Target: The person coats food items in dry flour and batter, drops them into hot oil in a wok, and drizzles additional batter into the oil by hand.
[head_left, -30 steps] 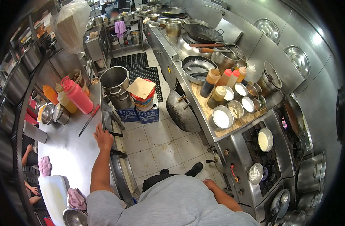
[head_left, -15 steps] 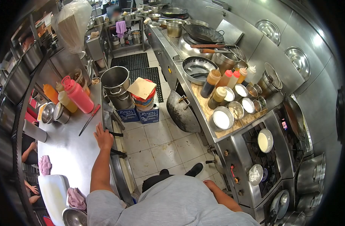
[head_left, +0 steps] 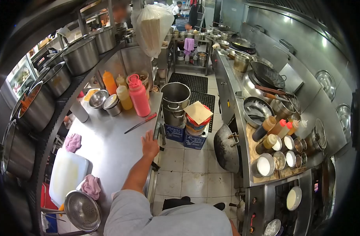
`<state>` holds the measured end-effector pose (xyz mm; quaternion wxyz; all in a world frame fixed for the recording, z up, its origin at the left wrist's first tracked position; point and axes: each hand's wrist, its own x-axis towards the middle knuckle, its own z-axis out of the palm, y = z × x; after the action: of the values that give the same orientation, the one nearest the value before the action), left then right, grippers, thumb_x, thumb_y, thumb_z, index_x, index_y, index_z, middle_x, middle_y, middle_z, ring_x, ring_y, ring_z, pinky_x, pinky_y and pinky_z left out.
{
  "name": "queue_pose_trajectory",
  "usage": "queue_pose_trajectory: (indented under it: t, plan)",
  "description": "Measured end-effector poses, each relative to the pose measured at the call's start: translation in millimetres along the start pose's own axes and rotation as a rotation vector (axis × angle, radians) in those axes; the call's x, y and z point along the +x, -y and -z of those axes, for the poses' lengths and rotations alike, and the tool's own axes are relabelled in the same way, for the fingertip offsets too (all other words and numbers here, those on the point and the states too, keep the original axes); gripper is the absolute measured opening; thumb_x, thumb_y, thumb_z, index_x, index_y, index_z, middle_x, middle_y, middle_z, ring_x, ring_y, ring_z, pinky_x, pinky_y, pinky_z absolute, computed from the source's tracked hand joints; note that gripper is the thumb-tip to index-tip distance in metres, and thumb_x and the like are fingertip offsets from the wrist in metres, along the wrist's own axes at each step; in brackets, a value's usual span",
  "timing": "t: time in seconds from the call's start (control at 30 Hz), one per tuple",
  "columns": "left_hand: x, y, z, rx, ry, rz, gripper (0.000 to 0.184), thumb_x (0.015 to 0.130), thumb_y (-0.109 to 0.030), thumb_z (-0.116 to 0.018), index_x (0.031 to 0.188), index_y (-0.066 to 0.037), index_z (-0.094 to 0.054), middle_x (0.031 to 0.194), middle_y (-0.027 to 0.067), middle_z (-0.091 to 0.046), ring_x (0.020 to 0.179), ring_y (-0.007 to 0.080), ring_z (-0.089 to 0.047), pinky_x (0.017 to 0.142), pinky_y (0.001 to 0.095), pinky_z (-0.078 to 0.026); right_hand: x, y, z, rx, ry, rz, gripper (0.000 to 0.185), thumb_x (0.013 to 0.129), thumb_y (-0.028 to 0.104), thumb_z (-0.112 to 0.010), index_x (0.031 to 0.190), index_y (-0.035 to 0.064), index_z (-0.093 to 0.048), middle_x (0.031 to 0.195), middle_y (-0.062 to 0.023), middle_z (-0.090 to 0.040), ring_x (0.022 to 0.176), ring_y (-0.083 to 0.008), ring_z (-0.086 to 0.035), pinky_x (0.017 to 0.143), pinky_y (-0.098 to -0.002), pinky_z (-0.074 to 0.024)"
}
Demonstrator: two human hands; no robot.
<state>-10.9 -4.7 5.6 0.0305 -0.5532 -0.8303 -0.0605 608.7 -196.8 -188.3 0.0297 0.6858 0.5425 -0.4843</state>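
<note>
My left hand point(head_left: 149, 145) lies flat on the edge of the steel counter point(head_left: 109, 151), fingers stretched out and holding nothing. Just beyond its fingertips is a long, thin tool with a red handle point(head_left: 150, 117); whether it is a knife or a sharpening steel I cannot tell. Behind that stands a large pink squeeze bottle point(head_left: 138, 98), with a pale yellow squeeze bottle point(head_left: 124, 98) and an orange one point(head_left: 109, 82) to its left. Only a sliver of my right arm or hand point(head_left: 234, 229) shows beside my grey shirt; its fingers are hidden.
A stockpot point(head_left: 176, 94) and a stacked tub with cardboard on top point(head_left: 198, 113) stand on blue boxes in the aisle. A wok point(head_left: 226, 151) leans against the right-hand counter. Squeeze bottles and bowls of white contents point(head_left: 265, 165) sit there. A colander point(head_left: 83, 210) is at lower left.
My view has tilted up and turned left, so the scene sits lower and further right. My left hand stays on the counter edge. My right hand has mostly dropped out of sight.
</note>
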Motion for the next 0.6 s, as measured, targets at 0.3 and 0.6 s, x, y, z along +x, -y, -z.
queue_pose_trajectory:
  t: [0.3,0.6]
  plan:
    - [0,-3,3,-0.012,0.006,0.007,0.029,0.078,-0.024,-0.062,0.1,-0.006,-0.066,0.147,0.0111,-0.023,0.137,0.0298,-0.015,0.109,0.0546,-0.014,-7,-54,-26,0.275,-0.112,0.064,0.035,0.08,0.033,-0.055,0.099,0.0066,-0.067,0.1,-0.0198,-0.064,0.094,-0.0349,-0.061,0.08,-0.0409,-0.0471]
    - [-1,-5,5,-0.01,-0.011,-0.016,0.027,0.077,-0.023,-0.06,0.097,-0.006,-0.067,0.147,0.0111,-0.023,0.138,0.0292,-0.014,0.108,0.0551,-0.015,-29,-2,-10,-0.04,-0.089,0.027,0.037,0.082,0.037,-0.052,0.099,0.0078,-0.067,0.099,-0.0185,-0.064,0.092,-0.035,-0.061,0.079,-0.0411,-0.0482]
